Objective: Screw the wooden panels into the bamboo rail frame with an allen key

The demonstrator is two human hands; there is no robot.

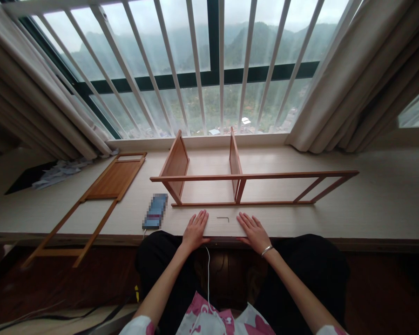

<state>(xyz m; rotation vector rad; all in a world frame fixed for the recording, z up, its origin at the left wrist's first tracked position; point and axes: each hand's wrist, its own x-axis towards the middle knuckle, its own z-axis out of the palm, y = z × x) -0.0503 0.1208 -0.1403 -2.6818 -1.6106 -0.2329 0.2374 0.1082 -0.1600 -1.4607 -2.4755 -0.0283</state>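
My left hand (195, 229) lies flat at the front edge of the pale ledge, fingers stretched forward, holding nothing. My right hand (254, 231) rests there too, palm down and fingers out, with a bracelet (266, 250) at its wrist. Between them lies a small L-shaped hex key (223, 218), touched by neither hand. Just beyond stands a partly assembled brown wooden frame (282, 176) on its side, with two upright panels (175, 160) (235, 156) pointing toward the window. Left of my left hand lies a phone (155, 211), its screen pixelated.
Another wooden frame (113, 179) with a panel lies at the left, its legs overhanging the ledge (377, 209). Crumpled white plastic (61, 173) and a black flat item (26, 179) sit farther left. Curtains (349, 83) flank the barred window. A white cable (208, 274) hangs before me.
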